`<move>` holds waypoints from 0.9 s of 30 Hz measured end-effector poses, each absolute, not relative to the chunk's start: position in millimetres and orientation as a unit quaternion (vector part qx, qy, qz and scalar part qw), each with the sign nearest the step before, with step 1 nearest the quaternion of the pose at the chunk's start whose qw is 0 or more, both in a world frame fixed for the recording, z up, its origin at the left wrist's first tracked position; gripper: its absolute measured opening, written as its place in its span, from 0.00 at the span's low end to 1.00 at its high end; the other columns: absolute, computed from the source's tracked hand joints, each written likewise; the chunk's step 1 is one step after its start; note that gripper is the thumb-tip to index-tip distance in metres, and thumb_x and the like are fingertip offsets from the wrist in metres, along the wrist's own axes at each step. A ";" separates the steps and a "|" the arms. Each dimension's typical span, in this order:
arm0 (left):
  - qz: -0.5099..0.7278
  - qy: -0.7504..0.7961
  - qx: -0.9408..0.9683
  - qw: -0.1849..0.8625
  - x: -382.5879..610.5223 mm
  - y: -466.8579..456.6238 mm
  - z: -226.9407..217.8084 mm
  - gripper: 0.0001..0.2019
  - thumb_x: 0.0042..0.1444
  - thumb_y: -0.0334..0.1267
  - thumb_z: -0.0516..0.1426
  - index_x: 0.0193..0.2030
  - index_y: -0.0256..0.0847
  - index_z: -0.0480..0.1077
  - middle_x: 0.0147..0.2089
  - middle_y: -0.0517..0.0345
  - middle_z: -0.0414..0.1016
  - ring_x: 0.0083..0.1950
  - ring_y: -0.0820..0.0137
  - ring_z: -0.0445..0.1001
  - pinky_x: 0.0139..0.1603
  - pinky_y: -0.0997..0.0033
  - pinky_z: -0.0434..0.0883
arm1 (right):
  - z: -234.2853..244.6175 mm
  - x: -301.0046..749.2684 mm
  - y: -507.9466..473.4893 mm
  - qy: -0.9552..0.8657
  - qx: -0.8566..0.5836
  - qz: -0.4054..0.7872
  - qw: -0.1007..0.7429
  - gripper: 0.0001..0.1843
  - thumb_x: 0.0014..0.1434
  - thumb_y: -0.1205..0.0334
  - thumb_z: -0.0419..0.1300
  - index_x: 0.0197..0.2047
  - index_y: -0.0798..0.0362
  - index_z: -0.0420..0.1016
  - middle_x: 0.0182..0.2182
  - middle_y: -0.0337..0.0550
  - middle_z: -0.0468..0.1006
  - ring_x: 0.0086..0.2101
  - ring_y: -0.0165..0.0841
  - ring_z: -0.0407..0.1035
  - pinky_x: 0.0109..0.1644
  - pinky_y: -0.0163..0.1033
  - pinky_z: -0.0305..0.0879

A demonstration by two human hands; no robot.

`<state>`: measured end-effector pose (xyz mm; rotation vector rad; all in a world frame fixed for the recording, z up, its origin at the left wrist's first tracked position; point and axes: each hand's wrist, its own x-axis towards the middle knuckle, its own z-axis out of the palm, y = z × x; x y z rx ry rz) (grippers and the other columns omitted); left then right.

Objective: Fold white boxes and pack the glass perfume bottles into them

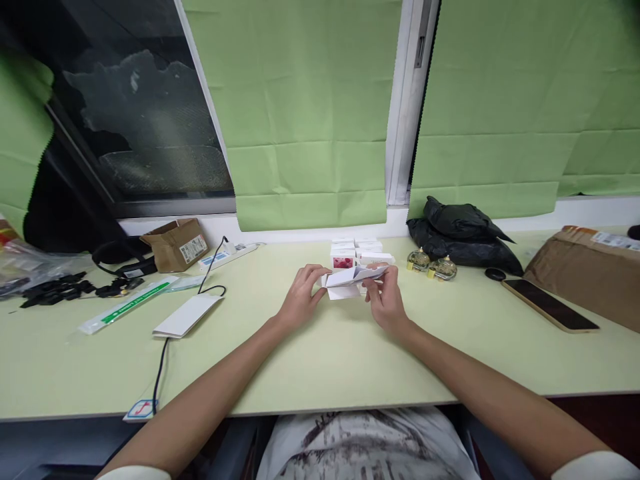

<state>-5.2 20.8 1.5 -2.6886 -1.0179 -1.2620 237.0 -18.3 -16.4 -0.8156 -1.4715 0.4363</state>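
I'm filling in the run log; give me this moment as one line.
left hand: at left end of white folded card | right hand: holding right end | beyond: small white cardboard boxes

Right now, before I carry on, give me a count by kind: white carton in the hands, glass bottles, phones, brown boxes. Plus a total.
White carton in the hands: 1
Glass bottles: 2
Phones: 1
Brown boxes: 2
Total: 6
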 end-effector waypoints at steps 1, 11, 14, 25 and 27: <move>-0.402 -0.323 -0.857 0.001 -5.3 21.3 1.0 0.23 0.65 0.24 0.56 0.64 0.49 0.67 0.60 0.50 0.69 0.64 0.57 0.68 0.64 0.53 0.70 | -15.8 237.2 -18.4 -0.652 -0.359 0.184 0.642 0.12 0.74 0.50 0.55 0.53 0.45 0.59 0.53 0.46 0.71 0.31 0.29 0.68 0.30 0.37 0.71; -0.405 -0.318 -0.857 -0.010 -7.3 25.0 -1.6 0.24 0.66 0.23 0.56 0.64 0.49 0.67 0.60 0.50 0.69 0.64 0.57 0.69 0.64 0.52 0.70 | -8.8 237.0 -21.1 -0.669 -0.360 0.155 0.632 0.10 0.74 0.52 0.56 0.53 0.45 0.64 0.49 0.46 0.72 0.37 0.33 0.70 0.31 0.36 0.69; -0.404 -0.315 -0.859 -0.011 -7.1 25.0 -1.3 0.23 0.66 0.24 0.56 0.65 0.49 0.66 0.60 0.50 0.70 0.64 0.58 0.69 0.65 0.52 0.70 | -9.3 236.2 -20.1 -0.661 -0.360 0.166 0.637 0.10 0.74 0.52 0.56 0.53 0.45 0.65 0.49 0.46 0.72 0.38 0.34 0.70 0.31 0.36 0.70; -0.403 -0.309 -0.860 -0.040 -7.0 21.5 2.6 0.19 0.71 0.33 0.56 0.66 0.50 0.65 0.62 0.49 0.71 0.65 0.59 0.70 0.64 0.53 0.71 | -3.6 235.2 -20.4 -0.629 -0.357 0.230 0.652 0.11 0.72 0.50 0.59 0.51 0.46 0.67 0.45 0.45 0.74 0.39 0.36 0.73 0.24 0.34 0.68; -0.405 -0.305 -0.860 -0.052 -6.9 20.9 2.3 0.20 0.71 0.33 0.56 0.67 0.49 0.62 0.63 0.49 0.71 0.65 0.59 0.71 0.63 0.54 0.72 | -3.4 235.7 -20.4 -0.629 -0.363 0.227 0.648 0.12 0.71 0.50 0.59 0.52 0.46 0.68 0.43 0.44 0.74 0.39 0.36 0.72 0.24 0.34 0.68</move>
